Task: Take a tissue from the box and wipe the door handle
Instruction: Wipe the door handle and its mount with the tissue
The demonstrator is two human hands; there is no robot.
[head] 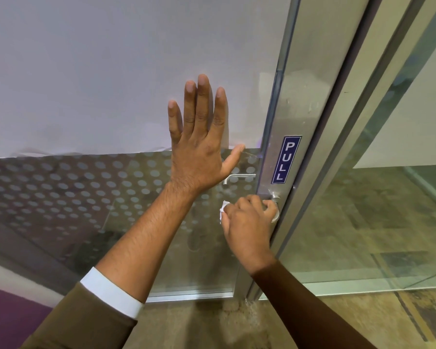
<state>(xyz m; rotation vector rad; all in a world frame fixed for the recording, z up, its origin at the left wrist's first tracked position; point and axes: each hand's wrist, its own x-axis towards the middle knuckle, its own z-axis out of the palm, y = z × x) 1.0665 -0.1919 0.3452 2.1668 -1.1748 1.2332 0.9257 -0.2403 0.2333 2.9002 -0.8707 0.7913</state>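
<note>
My left hand lies flat against the glass door, fingers spread and pointing up, holding nothing. My right hand is closed around the silver door handle with a white tissue bunched inside the grip; a corner of the tissue sticks out at the left of the knuckles. Most of the handle is hidden under my fingers; only its base at the metal door frame shows. No tissue box is in view.
A blue PULL sign is stuck on the metal door stile above the handle. The inner handle shows through the dotted frosted glass. A fixed glass panel stands to the right. Carpet floor lies below.
</note>
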